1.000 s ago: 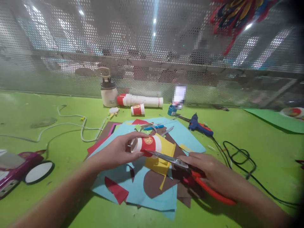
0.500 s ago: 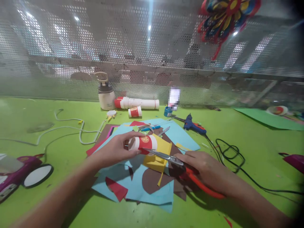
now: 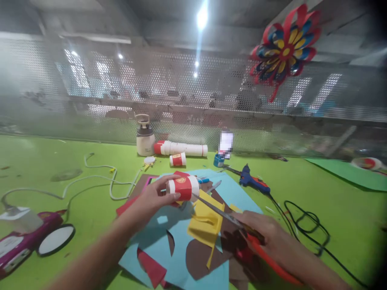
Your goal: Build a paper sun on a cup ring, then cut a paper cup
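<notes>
Wrapped round one end of a red and white paper cup (image 3: 185, 187), my left hand (image 3: 154, 199) holds it on its side above the paper sheets. My right hand (image 3: 263, 229) grips a pair of scissors with orange handles (image 3: 272, 259). Its blade tips reach the cup's right end; whether they touch it I cannot tell. Below the blades lies a piece of yellow paper (image 3: 205, 223), cut and folded. Light blue paper (image 3: 154, 237) and brown paper (image 3: 199, 257) with cut shapes spread under both hands. A red scrap (image 3: 151, 266) lies at the front.
A blue glue gun (image 3: 252, 179) with a black cord (image 3: 314, 219) lies right. Behind stand a sprayer bottle (image 3: 145, 139), a white tube (image 3: 187, 150), a second paper cup (image 3: 177, 159) and a blue jar (image 3: 218, 160). A purple power strip (image 3: 30, 237) and round mirror (image 3: 56, 239) sit left.
The view has tilted upward, so the table sits lower in the picture. The scissors' tips have shifted from the cup's side to its right end. Both hands keep their hold.
</notes>
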`<state>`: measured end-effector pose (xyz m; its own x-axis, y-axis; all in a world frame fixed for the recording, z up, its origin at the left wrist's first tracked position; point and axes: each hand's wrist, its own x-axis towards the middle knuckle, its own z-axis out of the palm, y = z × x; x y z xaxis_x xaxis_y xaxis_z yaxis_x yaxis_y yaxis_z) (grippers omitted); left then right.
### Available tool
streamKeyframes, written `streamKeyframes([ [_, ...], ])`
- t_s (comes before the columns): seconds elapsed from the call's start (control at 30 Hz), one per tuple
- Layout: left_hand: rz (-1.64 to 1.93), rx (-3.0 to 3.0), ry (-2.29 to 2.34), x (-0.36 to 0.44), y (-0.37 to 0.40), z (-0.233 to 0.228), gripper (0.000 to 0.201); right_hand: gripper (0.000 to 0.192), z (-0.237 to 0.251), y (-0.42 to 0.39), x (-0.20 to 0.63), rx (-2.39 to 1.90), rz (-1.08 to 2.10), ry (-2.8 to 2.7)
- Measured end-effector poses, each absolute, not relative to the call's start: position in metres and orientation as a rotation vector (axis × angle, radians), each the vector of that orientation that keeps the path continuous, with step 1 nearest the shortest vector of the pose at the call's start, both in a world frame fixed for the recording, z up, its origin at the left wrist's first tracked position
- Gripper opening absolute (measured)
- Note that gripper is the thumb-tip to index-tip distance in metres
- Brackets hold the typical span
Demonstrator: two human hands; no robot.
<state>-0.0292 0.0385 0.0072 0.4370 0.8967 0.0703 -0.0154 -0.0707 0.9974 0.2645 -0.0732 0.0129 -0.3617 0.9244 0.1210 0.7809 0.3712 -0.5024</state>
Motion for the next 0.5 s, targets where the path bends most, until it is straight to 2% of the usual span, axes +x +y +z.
streamKeyframes([
  [0.1, 0.895, 1.403, 0.814, -0.025, 0.033, 0.01, 0.053, 0.035, 0.006, -0.07, 0.265, -1.523, 0.487, -2.206],
  [0.5, 0.934, 1.272, 0.88, -0.019, 0.034, 0.008, 0.053, 0.037, -0.006, -0.062, 0.263, -1.46, 0.374, -2.203],
])
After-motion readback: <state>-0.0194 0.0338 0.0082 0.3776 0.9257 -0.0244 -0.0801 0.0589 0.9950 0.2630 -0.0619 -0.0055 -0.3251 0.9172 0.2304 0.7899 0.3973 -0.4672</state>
